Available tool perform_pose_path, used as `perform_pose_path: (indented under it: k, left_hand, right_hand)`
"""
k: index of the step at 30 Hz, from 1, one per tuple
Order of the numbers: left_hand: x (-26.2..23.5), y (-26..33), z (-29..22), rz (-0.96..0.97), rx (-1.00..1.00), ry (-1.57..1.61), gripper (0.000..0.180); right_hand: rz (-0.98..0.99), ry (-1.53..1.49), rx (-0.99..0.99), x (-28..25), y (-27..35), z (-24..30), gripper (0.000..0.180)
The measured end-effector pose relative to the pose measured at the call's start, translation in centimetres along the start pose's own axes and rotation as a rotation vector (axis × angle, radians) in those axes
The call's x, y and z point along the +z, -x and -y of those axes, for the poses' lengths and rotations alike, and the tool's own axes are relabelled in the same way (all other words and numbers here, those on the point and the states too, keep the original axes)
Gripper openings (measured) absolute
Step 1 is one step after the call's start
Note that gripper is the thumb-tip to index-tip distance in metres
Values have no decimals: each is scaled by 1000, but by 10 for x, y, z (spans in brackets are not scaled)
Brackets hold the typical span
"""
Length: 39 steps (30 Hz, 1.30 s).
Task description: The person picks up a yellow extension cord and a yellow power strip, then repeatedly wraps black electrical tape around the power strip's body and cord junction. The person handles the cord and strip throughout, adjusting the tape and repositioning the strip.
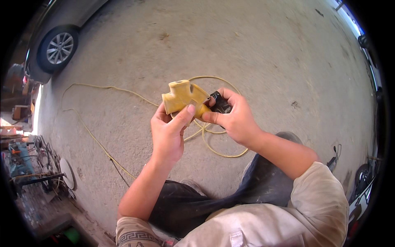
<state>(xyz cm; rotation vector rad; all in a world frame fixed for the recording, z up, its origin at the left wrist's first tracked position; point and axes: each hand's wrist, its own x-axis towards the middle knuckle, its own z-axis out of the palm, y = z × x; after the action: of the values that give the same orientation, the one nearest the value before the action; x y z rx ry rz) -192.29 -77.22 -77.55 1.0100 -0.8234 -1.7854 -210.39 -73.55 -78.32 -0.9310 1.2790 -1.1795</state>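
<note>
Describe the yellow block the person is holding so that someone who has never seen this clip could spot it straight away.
Over the wide grey concrete floor, find the two bare hands raised at the centre of the view. The left hand grips a chunky yellow plastic multi-outlet cord block, while the right hand holds a small black plug against its side. Unlike the thin yellow cable looping over the floor, it is thick and branched.

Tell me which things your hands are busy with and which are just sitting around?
In hand:
left hand grips the yellow three-way socket block
right hand pinches the black plug at its end
yellow cord trails across the floor

Just lying about:
grey car
clutter of tools at left
</note>
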Motion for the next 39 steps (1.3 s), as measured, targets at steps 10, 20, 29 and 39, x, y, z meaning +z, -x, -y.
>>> perform_pose_path:
  k: [10,20,29,39]
  left_hand:
    - [-28,6,-13,-27,123,-373,35]
    - [-17,17,-7,20,269,-482,28]
    - [-16,22,-7,-8,396,-689,28]
    - [-26,15,-5,-28,430,-648,29]
  right_hand:
    - [23,-1,-63,-10,14,13,21]
    - [442,-180,-2,10,21,22,26]
    - [473,-259,-171,16,21,32,26]
    - [299,-115,97,21,14,30,27]
